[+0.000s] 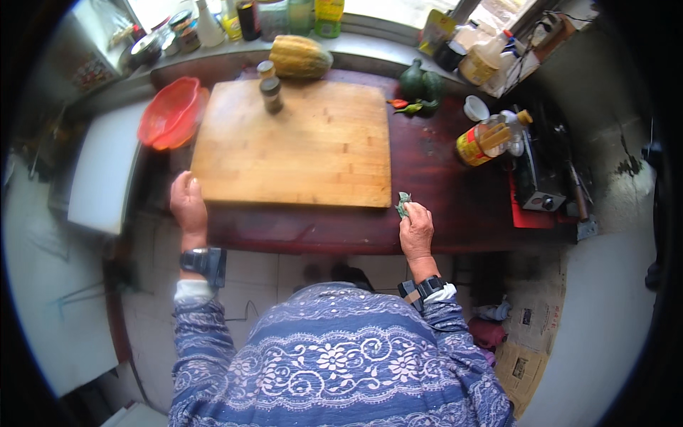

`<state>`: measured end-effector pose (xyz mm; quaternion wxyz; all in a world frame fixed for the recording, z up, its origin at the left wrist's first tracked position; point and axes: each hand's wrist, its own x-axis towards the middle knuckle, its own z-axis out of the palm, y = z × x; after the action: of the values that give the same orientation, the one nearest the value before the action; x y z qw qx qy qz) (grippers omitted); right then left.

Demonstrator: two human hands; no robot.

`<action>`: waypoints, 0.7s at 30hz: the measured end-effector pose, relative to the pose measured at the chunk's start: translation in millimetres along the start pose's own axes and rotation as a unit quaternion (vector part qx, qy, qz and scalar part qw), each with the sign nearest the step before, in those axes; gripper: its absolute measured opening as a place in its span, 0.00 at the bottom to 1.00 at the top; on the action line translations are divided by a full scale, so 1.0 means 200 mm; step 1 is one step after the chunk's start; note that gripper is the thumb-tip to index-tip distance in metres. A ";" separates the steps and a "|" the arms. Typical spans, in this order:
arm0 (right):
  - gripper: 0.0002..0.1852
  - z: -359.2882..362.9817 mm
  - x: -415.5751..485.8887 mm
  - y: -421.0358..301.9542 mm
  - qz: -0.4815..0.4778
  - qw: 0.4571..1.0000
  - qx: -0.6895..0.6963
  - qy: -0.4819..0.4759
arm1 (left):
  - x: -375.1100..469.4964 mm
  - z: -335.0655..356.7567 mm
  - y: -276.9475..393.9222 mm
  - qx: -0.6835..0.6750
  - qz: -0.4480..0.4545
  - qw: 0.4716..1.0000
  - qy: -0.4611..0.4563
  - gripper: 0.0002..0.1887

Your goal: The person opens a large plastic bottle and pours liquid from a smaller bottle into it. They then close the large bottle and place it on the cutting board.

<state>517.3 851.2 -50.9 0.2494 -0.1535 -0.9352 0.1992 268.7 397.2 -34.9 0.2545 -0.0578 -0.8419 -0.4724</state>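
A large wooden cutting board (299,155) lies on the dark red table (437,187) before me. My left hand (189,208) is at its front left corner with the fingers curled. Whether those fingers grip the board's edge or only rest beside it, I cannot tell. Past the front right corner, my right hand (417,229) pinches a small crumpled green piece (403,204), perhaps a cloth or a leaf, just over the tabletop. Two small capped jars, one dark (271,95) and one pale-topped (265,69), stand by the board's far edge.
Red plastic basins (171,115) sit left of the board. Behind it lies a yellow-green squash (300,57). Farther right are a dark green gourd (412,80), peppers (408,107), a white bowl (476,108), a labelled bottle (475,147) and a black gas stove (547,181).
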 end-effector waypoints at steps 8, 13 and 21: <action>0.16 0.14 -0.08 -0.48 -0.186 0.973 0.111 -0.081 | -0.59 -0.55 0.03 0.096 -0.181 0.978 0.031 0.12; 0.12 0.48 0.06 -0.81 -0.321 0.929 0.142 -0.119 | -0.99 -0.66 -0.04 0.032 -0.210 0.977 0.032 0.13; 0.07 0.81 0.08 -1.32 -0.426 0.872 0.216 -0.109 | -1.17 -0.69 0.06 -0.050 -0.368 0.928 -0.017 0.15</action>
<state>369.2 578.9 -55.5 0.2333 0.3405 -0.8649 0.2856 527.0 323.5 -80.2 0.0456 0.2354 -0.7835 -0.5732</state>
